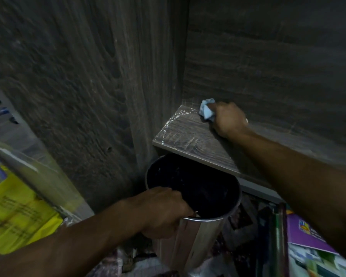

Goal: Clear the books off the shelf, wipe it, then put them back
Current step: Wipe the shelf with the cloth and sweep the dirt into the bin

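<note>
A dark wood-grain cabinet (84,80) fills the background. A blue cloth (206,111) is pressed on the shelf (190,136) near its back left corner, bunched in the grip of the right hand (229,119). White specks (175,121) are scattered along the shelf's left edge. A steel bin (197,237) is held by its rim in the left hand (161,209), just below the shelf's front left corner. Books (305,235) are seen lower right, below the shelf.

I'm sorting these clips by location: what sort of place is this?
Probably a room at home, by a wooden bookcase: the right hand wipes a dusty shelf with a blue cloth, the left hand holds a metal bin, books lie alongside.
</note>
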